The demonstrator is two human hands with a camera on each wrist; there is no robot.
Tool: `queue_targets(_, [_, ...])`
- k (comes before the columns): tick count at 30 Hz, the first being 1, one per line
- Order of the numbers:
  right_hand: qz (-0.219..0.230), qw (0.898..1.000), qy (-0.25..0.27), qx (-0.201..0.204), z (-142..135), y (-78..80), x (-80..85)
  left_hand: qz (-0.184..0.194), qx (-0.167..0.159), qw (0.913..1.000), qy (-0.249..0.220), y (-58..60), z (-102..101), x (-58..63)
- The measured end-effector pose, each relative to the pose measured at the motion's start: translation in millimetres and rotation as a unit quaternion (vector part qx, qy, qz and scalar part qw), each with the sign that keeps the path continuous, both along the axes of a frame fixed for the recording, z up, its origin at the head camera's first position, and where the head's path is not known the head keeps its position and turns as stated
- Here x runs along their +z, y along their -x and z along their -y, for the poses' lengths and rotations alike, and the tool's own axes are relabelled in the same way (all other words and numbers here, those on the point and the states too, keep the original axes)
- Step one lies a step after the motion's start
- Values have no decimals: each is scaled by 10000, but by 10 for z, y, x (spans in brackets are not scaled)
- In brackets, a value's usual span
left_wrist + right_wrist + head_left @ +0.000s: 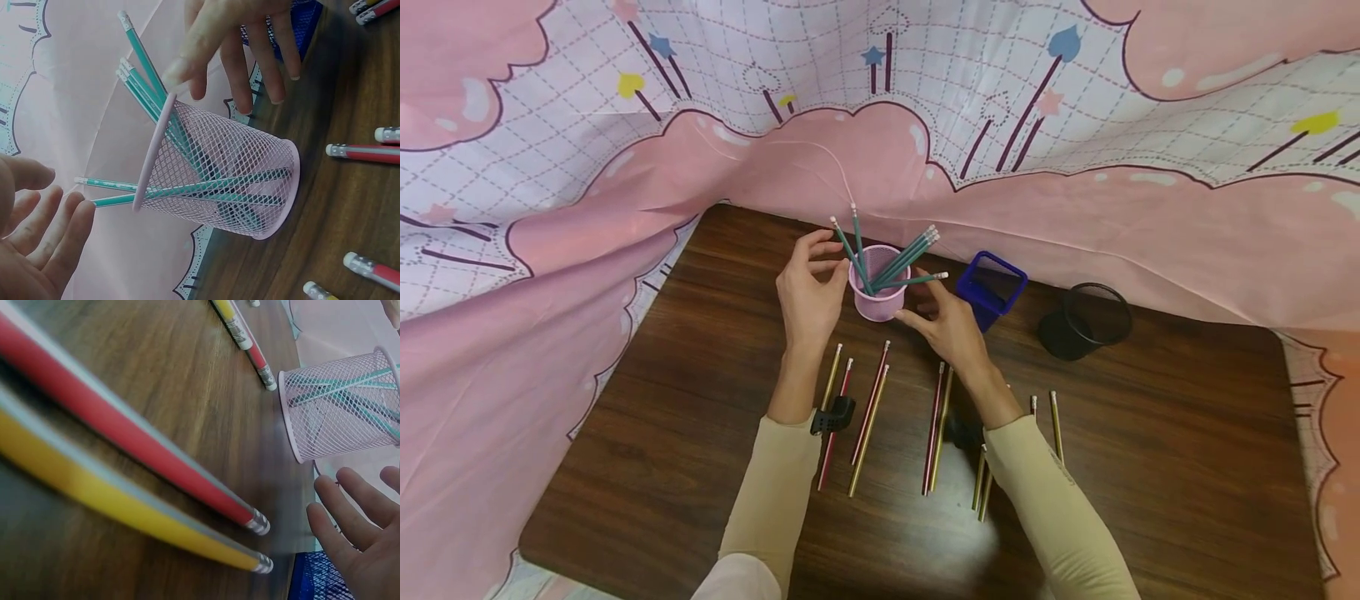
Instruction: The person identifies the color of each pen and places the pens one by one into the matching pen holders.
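A pink mesh pencil cup (880,310) stands upright at the back of the table, with several teal pencils (904,263) leaning in it, eraser ends up. My left hand (809,292) is beside the cup's left side, fingers loosely bent. In the left wrist view its fingers (53,231) lie close to two teal pencil ends, outside the rim. On the other side my right hand (951,327) has its fingers spread near the wall and its thumb toward the base. The right wrist view shows those relaxed fingers (356,512) beside the mesh, gripping nothing.
Right of the cup stand a blue mesh holder (985,304) and a black mesh cup (1067,335). Several red pencils (871,404) and gold pencils (868,433) lie on the wooden table (662,433) under and between the forearms. A pink patterned cloth (820,167) hangs behind.
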State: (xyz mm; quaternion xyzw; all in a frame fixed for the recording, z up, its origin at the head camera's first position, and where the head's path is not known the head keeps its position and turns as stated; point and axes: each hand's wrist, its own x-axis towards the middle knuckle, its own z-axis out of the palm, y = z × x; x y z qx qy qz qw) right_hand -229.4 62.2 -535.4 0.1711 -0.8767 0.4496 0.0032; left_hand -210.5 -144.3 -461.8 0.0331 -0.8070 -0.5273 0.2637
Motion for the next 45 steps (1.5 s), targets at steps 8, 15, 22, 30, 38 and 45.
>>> queue_targets(8, [-14, 9995, 286, -117, -122, -104, 38, 75, -23, 9999, 70, -110, 5, -76])
queue_targets(15, [-85, 9988, 456, -180, -290, -173, 46, 98, -74, 9999, 78, -259, 58, -184])
queue_targets(22, [6, 9984, 546, -154, -387, -244, 45, 196, -80, 9998, 38, -380, 128, -251])
queue_targets(30, [11, 9987, 484, -172, -476, -370, 90, 443, -26, 9990, 51, -453, 157, -283])
queue_targets(38, [-153, 9984, 446, -305, -620, -494, 216, 644, -123, 9976, 215, -556, 224, -391])
queue_targets(45, [-412, 9965, 255, -674, -792, -551, 278, 888, 0, 9952, 407, -741, 319, -565])
